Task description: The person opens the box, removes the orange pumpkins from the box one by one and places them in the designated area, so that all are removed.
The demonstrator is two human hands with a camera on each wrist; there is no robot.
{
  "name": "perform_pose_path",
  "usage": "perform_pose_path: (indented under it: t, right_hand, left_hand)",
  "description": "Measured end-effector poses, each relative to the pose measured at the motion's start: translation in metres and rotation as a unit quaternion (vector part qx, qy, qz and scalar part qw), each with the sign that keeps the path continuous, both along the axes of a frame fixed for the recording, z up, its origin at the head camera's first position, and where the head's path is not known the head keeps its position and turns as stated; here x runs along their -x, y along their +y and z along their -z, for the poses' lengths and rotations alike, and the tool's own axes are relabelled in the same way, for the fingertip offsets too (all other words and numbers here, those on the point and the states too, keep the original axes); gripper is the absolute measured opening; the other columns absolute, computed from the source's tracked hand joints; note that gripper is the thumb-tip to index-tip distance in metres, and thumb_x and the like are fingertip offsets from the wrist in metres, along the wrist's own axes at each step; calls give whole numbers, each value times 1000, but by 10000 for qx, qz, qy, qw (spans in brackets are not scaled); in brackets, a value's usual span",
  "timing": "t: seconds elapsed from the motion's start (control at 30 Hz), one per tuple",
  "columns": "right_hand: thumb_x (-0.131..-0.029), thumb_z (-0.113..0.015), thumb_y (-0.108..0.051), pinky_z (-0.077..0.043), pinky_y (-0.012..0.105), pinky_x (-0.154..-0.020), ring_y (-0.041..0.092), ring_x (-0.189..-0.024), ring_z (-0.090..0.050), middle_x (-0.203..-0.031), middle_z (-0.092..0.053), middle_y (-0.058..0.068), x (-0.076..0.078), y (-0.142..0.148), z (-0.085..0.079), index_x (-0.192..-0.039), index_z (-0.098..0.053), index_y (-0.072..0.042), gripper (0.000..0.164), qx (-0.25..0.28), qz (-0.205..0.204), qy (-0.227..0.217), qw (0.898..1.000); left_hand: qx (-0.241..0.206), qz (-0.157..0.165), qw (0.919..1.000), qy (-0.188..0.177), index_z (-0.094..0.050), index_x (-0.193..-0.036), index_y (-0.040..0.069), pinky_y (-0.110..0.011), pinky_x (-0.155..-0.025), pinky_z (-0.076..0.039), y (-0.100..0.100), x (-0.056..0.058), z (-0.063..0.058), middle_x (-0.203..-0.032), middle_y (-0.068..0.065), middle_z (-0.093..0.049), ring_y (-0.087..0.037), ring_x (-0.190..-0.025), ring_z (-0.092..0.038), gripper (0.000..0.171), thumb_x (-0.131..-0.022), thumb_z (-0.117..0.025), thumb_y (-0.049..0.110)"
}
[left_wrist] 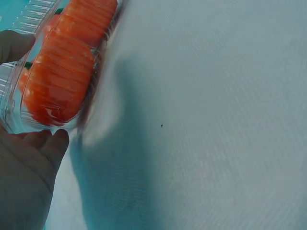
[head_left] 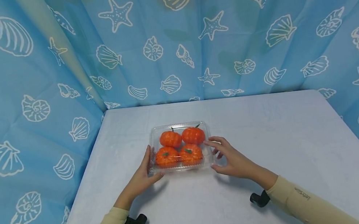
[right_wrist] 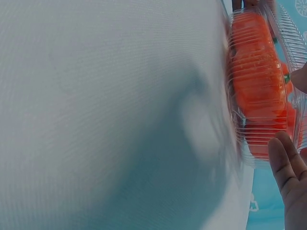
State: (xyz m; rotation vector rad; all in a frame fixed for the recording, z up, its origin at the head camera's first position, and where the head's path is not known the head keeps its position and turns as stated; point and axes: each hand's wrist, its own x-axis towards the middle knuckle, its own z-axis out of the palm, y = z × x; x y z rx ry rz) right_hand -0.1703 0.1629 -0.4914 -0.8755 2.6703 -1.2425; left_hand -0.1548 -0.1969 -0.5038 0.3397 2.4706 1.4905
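Note:
A clear plastic box [head_left: 180,167] with ribbed walls sits on the white tabletop. Inside it are several small orange toy pumpkins [head_left: 191,154] with green stems, in two rows. At the box's left side is my left hand [head_left: 141,176], its fingers extended along the wall and its thumb near the front corner. My right hand [head_left: 231,157] is at the opposite side, fingers spread and lightly bent, with a fingertip right at the upper rim and the thumb by the front right corner. In the right wrist view, two fingertips [right_wrist: 277,152] overlap the ribbed wall.
A white cloth [head_left: 283,130] covers the table. Blue curtains [head_left: 165,37] printed with shells and starfish hang behind it and at both sides. Each wrist carries a small black camera mount, one at the left wrist [head_left: 136,222] and one at the right wrist [head_left: 260,199].

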Motion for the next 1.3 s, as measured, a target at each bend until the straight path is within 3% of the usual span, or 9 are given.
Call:
perform_pose_path:
  t: [0.63, 1.07, 1.3]
  right_hand:
    - [-80, -86, -14, -58, 43, -90, 19, -104, -57, -152, -31, 13, 1, -8, -1, -144, -48, -12, 75, 4, 182, -99, 9998]
    - [-80, -86, -18, -58, 42, -91, 19, -103, -58, -149, -29, 12, 3, -12, -2, -142, -51, -13, 71, -32, 274, -180, 9995]
    - [-79, -87, -18, -57, 45, -94, 21, -106, -57, -148, -30, 11, 3, -12, 0, -141, -52, -15, 71, -69, 311, -187, 9993]
  left_hand:
    - [-481, 176, 9986, 105, 9, -164, 12, -60, -122, -5, 2, -1, 6, -170, -13, 8, -35, -155, 8, 92, -100, -58, 9]
    - [-394, -43, 9979, 509, 3, -164, 8, -57, -123, -7, 3, -4, 12, -170, -13, 4, -34, -156, 2, 79, -105, -50, 7]
    - [-467, -193, 9972, 543, 1, -164, 11, -56, -123, -5, 5, -8, 14, -171, -13, 2, -34, -156, 1, 76, -106, -48, 11]
